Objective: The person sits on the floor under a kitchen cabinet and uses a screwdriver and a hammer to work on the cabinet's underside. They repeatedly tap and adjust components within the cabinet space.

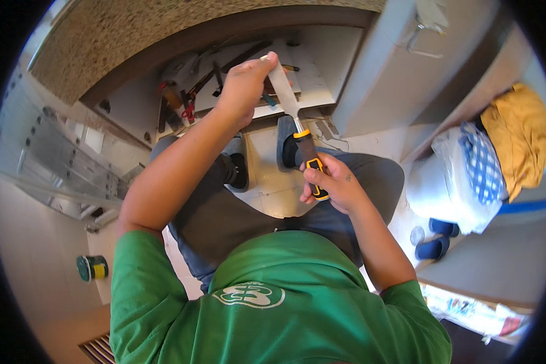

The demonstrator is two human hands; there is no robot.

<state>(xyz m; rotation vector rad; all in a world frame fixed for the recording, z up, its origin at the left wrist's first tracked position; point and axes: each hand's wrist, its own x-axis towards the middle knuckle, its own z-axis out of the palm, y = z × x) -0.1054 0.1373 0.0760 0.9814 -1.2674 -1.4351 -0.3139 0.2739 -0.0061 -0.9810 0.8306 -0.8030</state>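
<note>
My right hand [337,184] is closed around the black and yellow handle of a chisel [284,90]. The chisel slants up and to the left, its flat metal blade pointing away from me. At the far end my left hand [244,88] pinches the blade's tip between thumb and fingers, and the fingers behind it are partly hidden. Just beyond the hands is a low open cabinet [340,51] with several tools inside, among them something with red handles [188,109].
A speckled countertop [133,39] overhangs the cabinet. To the right stand a grey door panel [382,73], a white plastic-wrapped bin [446,182] with a mustard cloth [519,136] on it, and blue slippers [432,247]. A green tub [92,268] lies at left.
</note>
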